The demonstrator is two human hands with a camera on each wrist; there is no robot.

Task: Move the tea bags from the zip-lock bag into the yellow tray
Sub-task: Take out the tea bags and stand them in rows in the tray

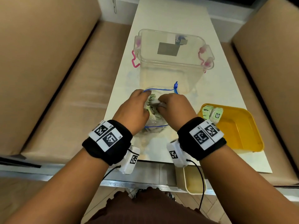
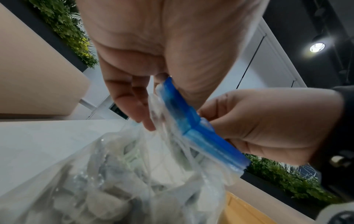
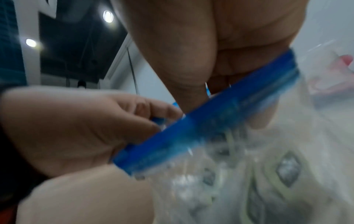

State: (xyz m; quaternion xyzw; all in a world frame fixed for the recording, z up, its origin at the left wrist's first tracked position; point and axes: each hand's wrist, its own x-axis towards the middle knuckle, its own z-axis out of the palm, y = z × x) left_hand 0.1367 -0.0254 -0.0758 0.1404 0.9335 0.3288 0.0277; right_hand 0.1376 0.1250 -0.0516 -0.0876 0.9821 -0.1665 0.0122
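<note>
The clear zip-lock bag [image 1: 153, 131] with a blue zip rim [image 2: 191, 121] stands open at the table's near middle, with green-and-white tea bags [image 1: 152, 97] inside. My left hand [image 1: 134, 109] pinches the bag's left rim and holds the mouth open; in the right wrist view the left hand [image 3: 76, 124] grips the blue strip [image 3: 210, 121]. My right hand [image 1: 173, 105] reaches into the mouth, fingers curled round a pale tea bag [image 1: 154, 102]. The yellow tray [image 1: 239, 126] sits to the right with a few tea bags [image 1: 212, 113] in its far left corner.
A large clear lidded box [image 1: 171, 50] with pink latches stands just behind the bag. Tan padded benches [image 1: 48, 78] flank the narrow white table [image 1: 169, 16]. A small cream bin [image 1: 194, 181] sits below the table's near edge.
</note>
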